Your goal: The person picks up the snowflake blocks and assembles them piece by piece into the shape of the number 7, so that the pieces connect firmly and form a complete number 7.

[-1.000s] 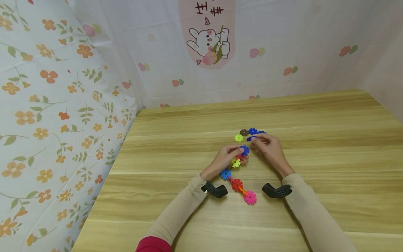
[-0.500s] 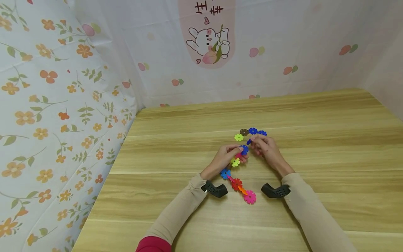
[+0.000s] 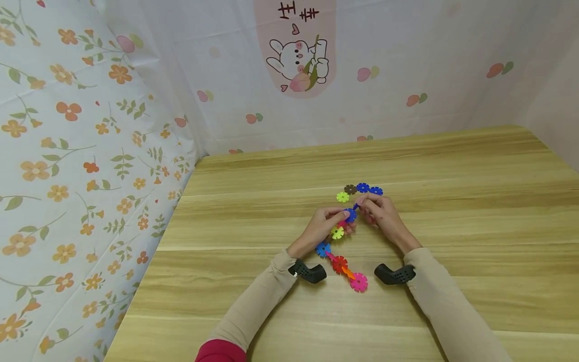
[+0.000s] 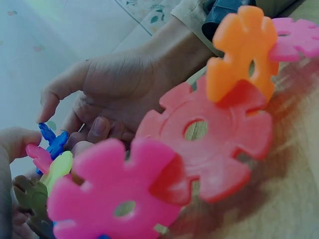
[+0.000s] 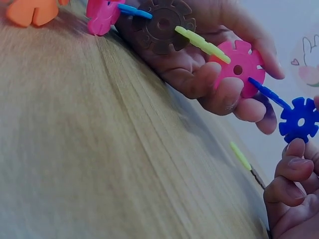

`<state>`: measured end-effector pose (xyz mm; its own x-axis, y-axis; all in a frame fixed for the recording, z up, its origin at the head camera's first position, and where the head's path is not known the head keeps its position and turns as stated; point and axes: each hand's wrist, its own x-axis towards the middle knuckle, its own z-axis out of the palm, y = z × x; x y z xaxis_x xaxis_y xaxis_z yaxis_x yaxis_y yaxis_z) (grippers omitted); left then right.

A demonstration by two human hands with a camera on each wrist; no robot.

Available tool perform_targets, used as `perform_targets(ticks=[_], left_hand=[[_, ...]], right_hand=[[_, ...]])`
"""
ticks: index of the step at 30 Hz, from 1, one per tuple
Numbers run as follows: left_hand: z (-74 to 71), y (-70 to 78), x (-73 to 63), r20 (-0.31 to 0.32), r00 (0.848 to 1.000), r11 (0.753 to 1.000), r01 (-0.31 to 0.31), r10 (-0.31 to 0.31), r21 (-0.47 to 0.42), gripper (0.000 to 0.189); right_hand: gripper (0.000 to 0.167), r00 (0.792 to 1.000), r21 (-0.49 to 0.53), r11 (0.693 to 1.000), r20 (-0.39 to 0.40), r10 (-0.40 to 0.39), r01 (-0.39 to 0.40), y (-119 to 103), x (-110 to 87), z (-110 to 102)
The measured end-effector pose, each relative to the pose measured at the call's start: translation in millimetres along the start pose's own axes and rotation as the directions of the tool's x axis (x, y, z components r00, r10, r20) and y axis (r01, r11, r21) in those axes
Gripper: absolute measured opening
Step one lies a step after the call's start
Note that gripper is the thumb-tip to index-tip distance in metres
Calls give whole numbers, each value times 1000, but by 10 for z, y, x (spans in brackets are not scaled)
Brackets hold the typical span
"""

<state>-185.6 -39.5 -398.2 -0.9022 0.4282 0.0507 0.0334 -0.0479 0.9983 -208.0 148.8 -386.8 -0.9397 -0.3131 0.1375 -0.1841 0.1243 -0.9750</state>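
My left hand [image 3: 318,229] holds a chain of plastic snowflake discs, with its thumb on the blue disc [image 3: 350,215] at the chain's far end. My right hand [image 3: 382,211] pinches a dark blue snowflake disc [image 5: 300,121]. In the right wrist view, this disc meets the edge-on blue disc [image 5: 269,93], which slots into a pink disc [image 5: 238,69] among the left fingers. A yellow-green disc [image 5: 203,45] and a brown disc [image 5: 164,24] follow along the chain. Its near end runs through a red disc [image 3: 340,265] and an orange disc [image 3: 348,273] to a pink disc [image 3: 359,282].
Behind the hands, a short row on the wooden table [image 3: 226,291] holds a yellow-green disc [image 3: 343,197], a brown disc [image 3: 350,189] and blue discs [image 3: 363,187]. A printed cloth [image 3: 217,60] hangs at the table's back edge, with a floral one [image 3: 68,176] at left.
The right hand has brought its dark blue disc down and left from near the back row to the edge of the blue disc. My left hand has stayed almost still.
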Motion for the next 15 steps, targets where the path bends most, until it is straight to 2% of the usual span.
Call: perform_targets(ticks=[5,8,15], left_hand=[[-3,-3,3,-14,1000,998,6,-5,67,34],[-18,-93,44,-14,1000,996,-12,13,86,34],[-13,-102,57,-3,1000,998,-12,12,66,33]], right_hand=[[22,1000,-28,999,1,23,-23,-7,-4,24],[23,999,-36,998,1,42,-42,75,22,15],[23,998,-63,996,27,60,-58,103,34,5]])
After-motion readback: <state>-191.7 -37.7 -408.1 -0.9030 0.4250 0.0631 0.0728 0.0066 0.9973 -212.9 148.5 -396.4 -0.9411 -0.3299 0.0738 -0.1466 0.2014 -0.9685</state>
